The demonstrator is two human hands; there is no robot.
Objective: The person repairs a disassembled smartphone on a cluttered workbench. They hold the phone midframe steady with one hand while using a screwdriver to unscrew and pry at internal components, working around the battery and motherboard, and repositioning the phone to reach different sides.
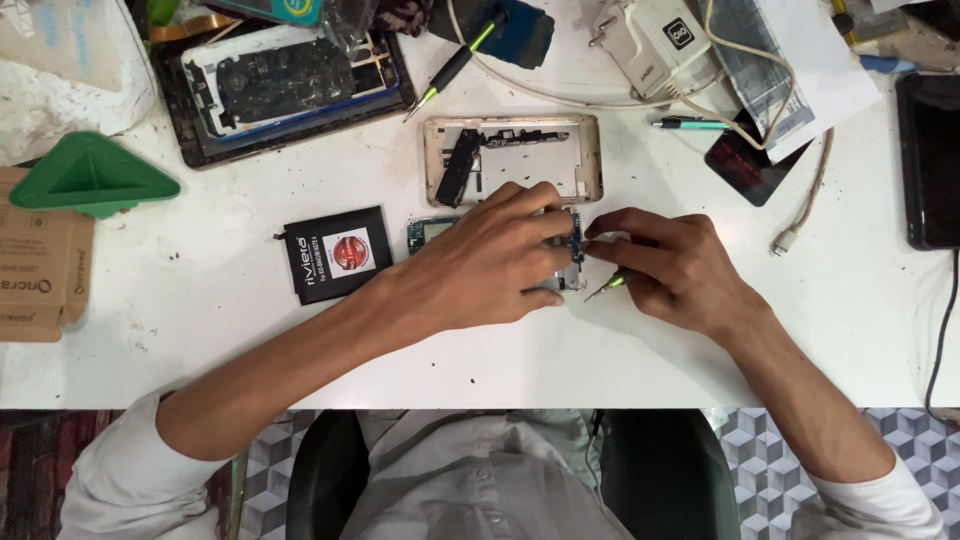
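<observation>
I judge I'm mid-disassembly: my left hand (pixel 490 262) presses flat on the phone board (pixel 572 250) at table centre, my right hand (pixel 672 268) pinches a small screwdriver (pixel 607 286), needing precise tip placement next.

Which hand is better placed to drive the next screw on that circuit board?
Right hand, probably: it holds the small screwdriver, beside the circuit board. Left hand lies across the board.
</observation>
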